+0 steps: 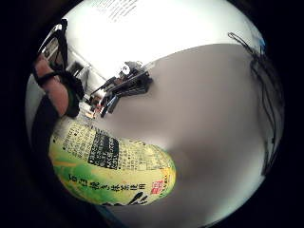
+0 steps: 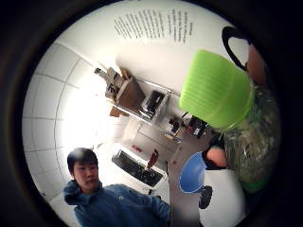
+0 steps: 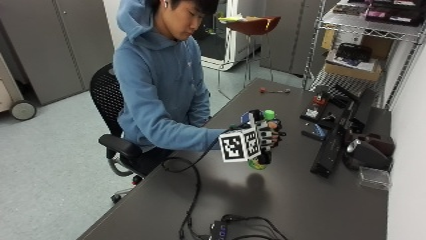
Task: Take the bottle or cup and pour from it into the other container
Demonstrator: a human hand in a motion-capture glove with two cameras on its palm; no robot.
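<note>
A green tea bottle (image 3: 258,162) with a bright green cap (image 3: 269,114) stands upright in my gloved right hand (image 3: 269,136), whose fingers wrap round its middle. Its base hangs slightly above the dark table (image 3: 293,200), over its own shadow. In the little finger side palm view the yellow-green label (image 1: 114,166) lies close to the palm above the grey tabletop (image 1: 213,118). The thumb side palm view shows the cap (image 2: 215,90) screwed on, with a blue cup (image 2: 193,174) on the table beyond it. In the outside view the blue cup (image 3: 245,118) peeks out just behind my hand.
Black devices and stands (image 3: 333,140) crowd the table's right side, with a small clear box (image 3: 374,177) near the wall. Cables and a black hub (image 3: 223,227) lie at the near edge. A small red-tipped item (image 3: 273,91) lies at the far end. A wire shelf (image 3: 359,45) stands behind.
</note>
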